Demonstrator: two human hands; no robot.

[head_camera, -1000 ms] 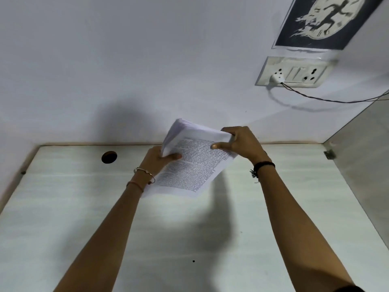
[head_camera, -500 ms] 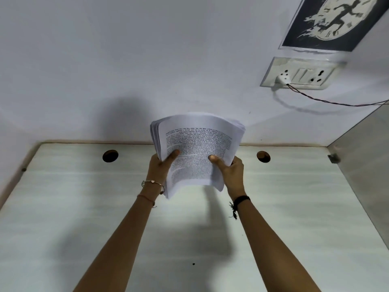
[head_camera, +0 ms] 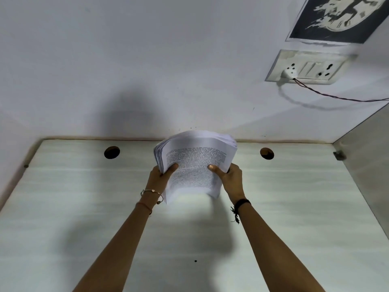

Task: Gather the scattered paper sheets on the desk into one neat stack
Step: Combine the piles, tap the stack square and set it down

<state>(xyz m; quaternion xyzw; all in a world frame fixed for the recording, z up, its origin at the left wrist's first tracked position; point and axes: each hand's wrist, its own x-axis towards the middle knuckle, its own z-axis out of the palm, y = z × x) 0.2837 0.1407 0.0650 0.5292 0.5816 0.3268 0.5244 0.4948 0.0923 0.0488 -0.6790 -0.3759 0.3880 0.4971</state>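
A thick stack of printed paper sheets [head_camera: 194,165] stands on edge over the middle of the white desk [head_camera: 63,207], its printed face toward me and its top bowed. My left hand [head_camera: 161,175] grips its left side, thumb on the front page. My right hand [head_camera: 228,175] grips its right side the same way. The bottom edge of the stack is blurred, low over the desk; I cannot tell whether it touches. No loose sheets lie on the desk.
Two round cable holes [head_camera: 112,152] [head_camera: 267,153] sit near the desk's back edge. A wall socket [head_camera: 305,67] with a plugged cord and a dark poster [head_camera: 336,17] are at the upper right. A side panel [head_camera: 366,157] bounds the desk on the right.
The stack went from tilted, gripped at its top by my right hand, to upright between both hands. It has since come down toward the desk.
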